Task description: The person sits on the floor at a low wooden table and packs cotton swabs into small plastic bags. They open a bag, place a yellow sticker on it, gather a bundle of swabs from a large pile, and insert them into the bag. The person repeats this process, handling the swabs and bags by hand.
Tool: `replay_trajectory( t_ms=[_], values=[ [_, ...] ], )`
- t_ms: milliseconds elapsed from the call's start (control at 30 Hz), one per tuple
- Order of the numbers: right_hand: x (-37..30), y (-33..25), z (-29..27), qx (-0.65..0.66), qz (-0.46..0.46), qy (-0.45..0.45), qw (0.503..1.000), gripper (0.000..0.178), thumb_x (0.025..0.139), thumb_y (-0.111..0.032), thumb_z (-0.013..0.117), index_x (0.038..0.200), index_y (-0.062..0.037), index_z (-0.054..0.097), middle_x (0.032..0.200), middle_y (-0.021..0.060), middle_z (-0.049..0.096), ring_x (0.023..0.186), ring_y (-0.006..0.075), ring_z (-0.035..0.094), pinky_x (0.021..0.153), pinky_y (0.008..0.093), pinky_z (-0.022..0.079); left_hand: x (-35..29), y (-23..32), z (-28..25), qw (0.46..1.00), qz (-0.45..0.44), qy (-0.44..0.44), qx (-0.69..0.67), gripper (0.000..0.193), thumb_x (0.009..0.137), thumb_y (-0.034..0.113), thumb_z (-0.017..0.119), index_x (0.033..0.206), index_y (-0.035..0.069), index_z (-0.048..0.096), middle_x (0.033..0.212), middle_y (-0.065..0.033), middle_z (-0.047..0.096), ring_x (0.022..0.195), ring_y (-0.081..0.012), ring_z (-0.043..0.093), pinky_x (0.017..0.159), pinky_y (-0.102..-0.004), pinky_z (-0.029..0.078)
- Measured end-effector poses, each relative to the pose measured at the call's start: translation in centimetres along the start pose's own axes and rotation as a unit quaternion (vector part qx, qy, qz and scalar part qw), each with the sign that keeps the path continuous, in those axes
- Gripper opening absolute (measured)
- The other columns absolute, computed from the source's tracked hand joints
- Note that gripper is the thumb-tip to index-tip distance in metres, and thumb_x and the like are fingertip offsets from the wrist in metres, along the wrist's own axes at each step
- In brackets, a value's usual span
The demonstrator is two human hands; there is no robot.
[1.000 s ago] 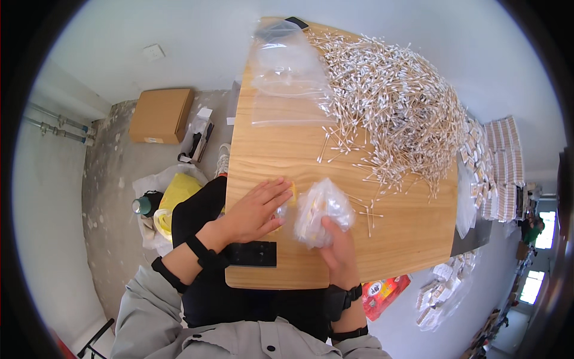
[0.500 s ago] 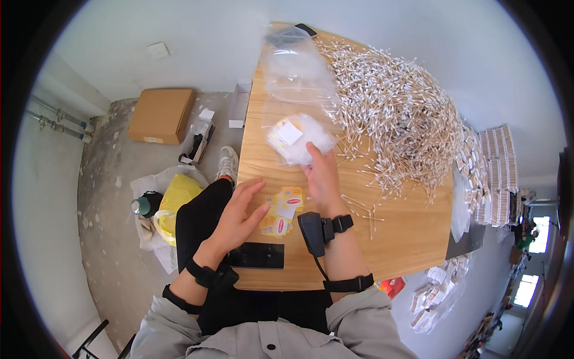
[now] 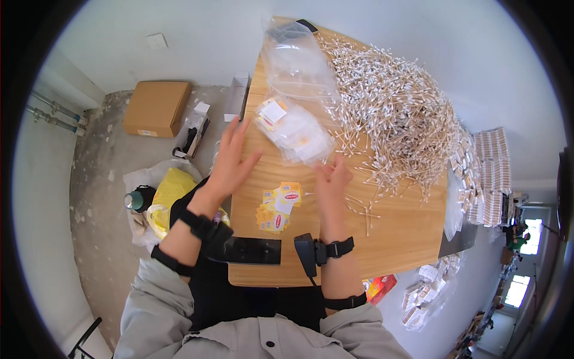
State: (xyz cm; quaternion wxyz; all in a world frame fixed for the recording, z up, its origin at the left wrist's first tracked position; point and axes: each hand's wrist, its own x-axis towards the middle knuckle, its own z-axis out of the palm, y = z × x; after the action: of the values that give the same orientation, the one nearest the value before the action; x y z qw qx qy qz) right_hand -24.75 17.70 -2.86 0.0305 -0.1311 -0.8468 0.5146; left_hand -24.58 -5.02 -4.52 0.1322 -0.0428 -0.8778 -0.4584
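Note:
A stack of small clear plastic bags [image 3: 302, 136], with a white and yellow card at its far left end, lies in the middle of the wooden table [image 3: 382, 230]. My right hand [image 3: 332, 179] is at the stack's near right corner, its fingers closed on the bag edge. Beside the stack on the left, my left hand [image 3: 232, 163] hovers near the table edge, fingers spread and holding nothing. Several yellow and white cards with red marks [image 3: 278, 208] lie between my hands. To the right spreads a large heap of cotton swabs [image 3: 394, 119]; a few lie loose near my right wrist.
A large clear bag [image 3: 299, 66] lies at the far end of the table. By the near left edge is a black phone [image 3: 254, 250]. On the floor at left are a cardboard box [image 3: 157, 109] and a yellow bag [image 3: 176, 194]. Bundled swabs [image 3: 493, 173] are stacked at right.
The small bags went from a bunch in my right hand to a spread-out stack on the table. My left hand moved away from the cards, farther up along the table edge.

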Motion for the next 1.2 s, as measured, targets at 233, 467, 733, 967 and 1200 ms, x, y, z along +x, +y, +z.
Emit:
replay_trajectory(
  t_ms=[233,467,733,967,1200],
  values=[
    [0.9,1.8,2.3,0.095,-0.040,-0.072,0.992,0.050,0.092,-0.011,0.058,0.137,0.0035,0.042,0.124,0.0179,0.046,0.114,0.0251,0.057,0.090,0.0337,0.046,5.0,0.5,1.8,0.992,-0.039,-0.114,0.024,0.090,0.083,0.036,0.074,0.151,0.003,0.025,0.156,-0.0210,0.024,0.146,-0.0338,0.023,0.119,-0.0464,0.015],
    [1.7,2.4,0.9,0.129,-0.021,-0.055,0.990,0.040,0.092,-0.007,0.059,0.131,-0.0004,0.051,0.119,0.0142,0.051,0.104,0.0214,0.061,0.088,0.0313,0.048,3.8,0.7,2.0,0.991,0.011,-0.131,0.039,0.091,0.081,0.037,0.075,0.152,0.007,0.027,0.157,-0.0197,0.026,0.145,-0.0320,0.025,0.119,-0.0496,0.011],
    [3.8,-1.5,1.2,0.047,-0.156,0.005,0.987,0.034,0.088,-0.015,0.068,0.119,-0.0052,0.059,0.106,0.0105,0.056,0.089,0.0185,0.058,0.077,0.0315,0.048,2.9,0.4,2.5,0.992,0.032,-0.103,0.065,0.084,0.081,0.037,0.074,0.148,0.007,0.035,0.157,-0.0198,0.023,0.147,-0.0325,0.021,0.119,-0.0511,0.012],
    [8.7,-3.2,4.2,-0.053,-0.136,0.072,0.987,0.028,0.082,-0.026,0.073,0.100,-0.0060,0.066,0.090,0.0089,0.064,0.078,0.0222,0.062,0.071,0.0352,0.049,3.2,1.3,2.5,0.982,0.058,-0.161,0.082,0.084,0.078,0.036,0.075,0.148,0.008,0.036,0.157,-0.0192,0.026,0.148,-0.0320,0.019,0.118,-0.0529,0.012],
    [10.1,-1.1,1.4,-0.006,-0.097,0.071,0.993,0.017,0.087,-0.019,0.064,0.091,-0.0030,0.070,0.080,0.0123,0.067,0.073,0.0265,0.064,0.068,0.0366,0.049,3.3,0.7,3.6,0.985,0.101,-0.113,0.077,0.091,0.074,0.036,0.079,0.149,0.008,0.035,0.157,-0.0233,0.021,0.146,-0.0393,0.018,0.118,-0.0491,0.017]
  ],
)
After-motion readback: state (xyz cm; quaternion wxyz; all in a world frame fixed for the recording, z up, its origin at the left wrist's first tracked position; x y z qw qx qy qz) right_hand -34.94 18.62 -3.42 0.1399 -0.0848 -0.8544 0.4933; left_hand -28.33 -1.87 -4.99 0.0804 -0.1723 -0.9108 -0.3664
